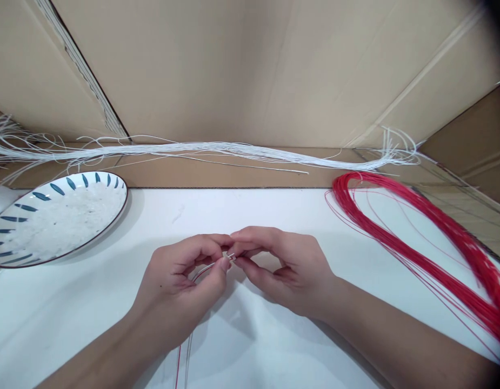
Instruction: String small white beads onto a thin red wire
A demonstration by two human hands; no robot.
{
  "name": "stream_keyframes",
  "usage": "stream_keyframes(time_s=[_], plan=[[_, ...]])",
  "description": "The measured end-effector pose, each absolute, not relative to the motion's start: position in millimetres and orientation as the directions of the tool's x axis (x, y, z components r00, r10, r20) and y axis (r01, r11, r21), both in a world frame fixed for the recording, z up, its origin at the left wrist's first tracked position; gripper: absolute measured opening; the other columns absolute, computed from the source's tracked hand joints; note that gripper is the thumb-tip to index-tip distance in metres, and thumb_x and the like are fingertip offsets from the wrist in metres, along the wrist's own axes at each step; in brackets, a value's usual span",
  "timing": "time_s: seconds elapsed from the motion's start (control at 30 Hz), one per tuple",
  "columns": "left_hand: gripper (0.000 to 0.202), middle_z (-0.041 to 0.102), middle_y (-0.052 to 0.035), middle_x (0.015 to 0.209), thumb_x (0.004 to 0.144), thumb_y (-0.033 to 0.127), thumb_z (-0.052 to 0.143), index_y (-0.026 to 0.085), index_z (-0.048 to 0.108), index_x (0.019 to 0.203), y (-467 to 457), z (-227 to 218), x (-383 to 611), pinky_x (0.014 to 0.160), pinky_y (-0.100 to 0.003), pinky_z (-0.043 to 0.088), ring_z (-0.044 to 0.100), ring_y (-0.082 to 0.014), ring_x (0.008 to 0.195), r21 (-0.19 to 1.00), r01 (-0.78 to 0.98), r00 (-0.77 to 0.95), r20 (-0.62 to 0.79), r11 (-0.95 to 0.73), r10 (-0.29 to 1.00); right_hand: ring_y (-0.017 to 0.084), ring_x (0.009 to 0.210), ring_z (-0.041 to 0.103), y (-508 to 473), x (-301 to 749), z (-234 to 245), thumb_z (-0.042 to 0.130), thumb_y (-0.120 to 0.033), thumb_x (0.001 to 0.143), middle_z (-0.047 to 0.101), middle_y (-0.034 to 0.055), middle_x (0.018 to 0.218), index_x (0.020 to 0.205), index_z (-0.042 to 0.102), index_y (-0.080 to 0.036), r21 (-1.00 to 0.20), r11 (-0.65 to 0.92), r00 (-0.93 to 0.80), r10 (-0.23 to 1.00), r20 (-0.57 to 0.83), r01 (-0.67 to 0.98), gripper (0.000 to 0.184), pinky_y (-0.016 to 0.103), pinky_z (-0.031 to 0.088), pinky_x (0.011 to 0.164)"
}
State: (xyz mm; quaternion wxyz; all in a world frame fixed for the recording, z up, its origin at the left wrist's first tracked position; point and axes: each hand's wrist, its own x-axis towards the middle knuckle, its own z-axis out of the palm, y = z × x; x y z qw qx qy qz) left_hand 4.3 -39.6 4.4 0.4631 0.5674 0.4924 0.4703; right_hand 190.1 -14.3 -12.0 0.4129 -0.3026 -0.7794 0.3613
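Note:
My left hand [188,275] is closed in a pinch on thin red and white wires [200,273]. The wires pass through its grip and hang below the wrist toward the near edge of the view. Fingertip to fingertip with it, my right hand [286,267] pinches a small white piece [232,257] at the wire ends. That piece is too small and too covered by the fingers to tell its exact kind. Both hands are held just above the white table, near its middle.
At left, an oval plate [120,202] with dark leaf-shaped marks holds many small whitish pieces. A bundle of white wires [217,147] lies along the cardboard [233,175] behind. On the right is a looped bundle of red wires [404,248].

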Motion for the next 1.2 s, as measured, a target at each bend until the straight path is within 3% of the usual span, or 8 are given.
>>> stream_keyframes(time_s=[0.2,0.47,0.73,1.2], plan=[[0.015,0.078,-0.0019,0.107,0.086,0.022,0.067,0.025,0.073,0.072,-39.9,4.3,4.7,0.080,-0.029,0.059,0.073,-0.0192,0.090,0.988,0.114,0.098,0.094,-0.105,0.991,0.014,0.084,0.072,-13.5,185.4,-10.3,0.070,-0.013,0.088,0.073,0.0017,0.094,0.117,0.060,-0.026,-0.966,0.222,-0.397,0.881,0.256,-0.131,0.034,0.028,0.060,0.078],[0.011,0.080,-0.0001,0.102,0.087,0.024,0.070,0.027,0.076,0.078,-41.5,3.8,4.9,0.080,-0.025,0.057,0.073,-0.0169,0.089,0.981,0.151,0.085,0.109,-0.121,0.990,0.013,0.073,0.072,-7.4,181.5,-5.3,0.077,-0.008,0.079,0.074,-0.0014,0.082,0.106,0.062,-0.023,-0.937,-0.057,-0.390,0.916,0.088,-0.345,0.034,0.027,0.061,0.071],[0.012,0.080,-0.0030,0.100,0.086,0.028,0.070,0.025,0.073,0.074,-40.7,5.1,5.2,0.078,-0.028,0.060,0.074,-0.0196,0.087,0.979,0.168,0.078,0.108,-0.119,0.991,0.015,0.071,0.073,-5.4,181.6,-6.1,0.079,-0.011,0.077,0.075,-0.0007,0.081,0.103,0.063,-0.022,-0.934,-0.082,-0.379,0.924,0.059,-0.346,0.033,0.030,0.061,0.070],[0.011,0.080,0.0009,0.103,0.086,0.024,0.071,0.026,0.074,0.076,-41.6,4.1,5.9,0.079,-0.023,0.058,0.074,-0.0151,0.089,0.990,0.100,0.070,0.089,-0.095,0.994,0.012,0.072,0.072,-5.8,183.6,-8.4,0.078,-0.009,0.080,0.074,-0.0017,0.082,0.105,0.062,-0.023,-0.932,-0.068,-0.399,0.913,0.085,-0.355,0.033,0.026,0.060,0.069]])
